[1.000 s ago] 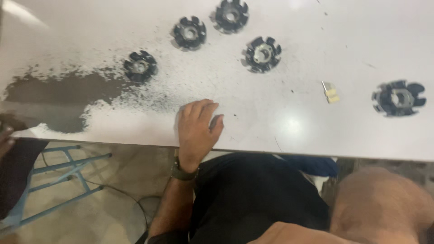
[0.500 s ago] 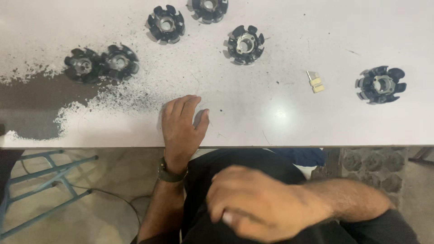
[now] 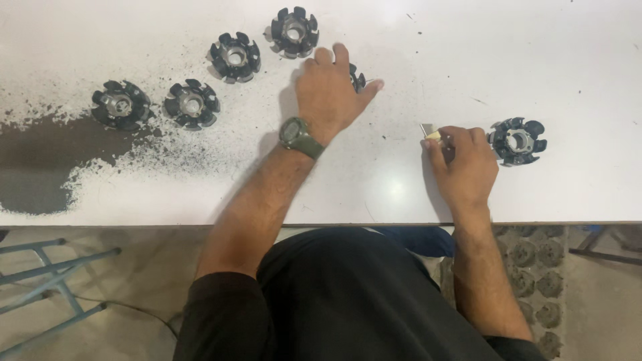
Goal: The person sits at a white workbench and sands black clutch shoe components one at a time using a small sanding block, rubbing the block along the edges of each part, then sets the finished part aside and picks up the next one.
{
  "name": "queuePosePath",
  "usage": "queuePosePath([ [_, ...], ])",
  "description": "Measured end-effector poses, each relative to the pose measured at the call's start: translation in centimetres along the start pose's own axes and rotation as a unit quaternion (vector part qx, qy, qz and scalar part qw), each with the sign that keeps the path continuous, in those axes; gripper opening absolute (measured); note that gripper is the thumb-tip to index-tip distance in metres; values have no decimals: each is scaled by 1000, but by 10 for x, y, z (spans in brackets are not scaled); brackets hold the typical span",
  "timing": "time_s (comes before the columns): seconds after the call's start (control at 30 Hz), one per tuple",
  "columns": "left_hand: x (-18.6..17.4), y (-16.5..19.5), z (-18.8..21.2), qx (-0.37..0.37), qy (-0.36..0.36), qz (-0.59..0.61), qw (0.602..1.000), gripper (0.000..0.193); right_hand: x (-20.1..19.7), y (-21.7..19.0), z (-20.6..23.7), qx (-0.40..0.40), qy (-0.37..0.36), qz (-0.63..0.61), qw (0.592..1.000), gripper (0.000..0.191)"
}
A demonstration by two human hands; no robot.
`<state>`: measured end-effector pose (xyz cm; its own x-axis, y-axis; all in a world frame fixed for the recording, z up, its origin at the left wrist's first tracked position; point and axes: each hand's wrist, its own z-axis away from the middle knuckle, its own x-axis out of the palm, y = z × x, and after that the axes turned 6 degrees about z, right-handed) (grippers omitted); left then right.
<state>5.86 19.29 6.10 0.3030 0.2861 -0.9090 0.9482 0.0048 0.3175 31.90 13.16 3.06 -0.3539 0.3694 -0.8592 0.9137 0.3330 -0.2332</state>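
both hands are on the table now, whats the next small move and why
Probably close the left hand on the black toothed rotor it covers and lift it. The right hand already pinches the small pale piece, and four other rotors lie untouched further left.

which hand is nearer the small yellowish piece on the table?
Right. The right hand touches the small yellowish piece with its fingertips; the left hand lies apart, over a black slotted part.

I see four dark toothed rotors lined up at the far left of the white desk [image 3: 535,60], namely rotor one [image 3: 121,104], two [image 3: 192,103], three [image 3: 235,57] and four [image 3: 293,31], beside a dark powder patch [image 3: 40,160].
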Motion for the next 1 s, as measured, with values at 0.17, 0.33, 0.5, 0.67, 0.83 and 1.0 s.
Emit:
queuePosePath([
  [0.17, 9, 2, 40, 105, -142, 106, 979, 95, -6, 0, 7, -2, -25, -29, 999, 16],
  [0.33, -14, -4, 112, 193, -147, 262, 934, 101, -6, 4, 11, 7, -15, -89, 996, 13],
  [0.5, -23, -12, 152, 196, -176, 351, 898, 105, -3, 8, 22, 0, 3, -183, 983, 9],
  [0.67, -32, -8, 161, 228, -79, 376, 895, 96, 0, -16, 50, 85, -39, -329, 940, 15],
  [0.83, -31, 9, 170, 220, 11, 310, 925, 38, -3, -45, 80, 94, -62, -452, 885, 33],
  [1.0, -21, 13, 166, 113, -31, 292, 949, 26, 1, -62, 77, -7, -52, -393, 918, 42],
])
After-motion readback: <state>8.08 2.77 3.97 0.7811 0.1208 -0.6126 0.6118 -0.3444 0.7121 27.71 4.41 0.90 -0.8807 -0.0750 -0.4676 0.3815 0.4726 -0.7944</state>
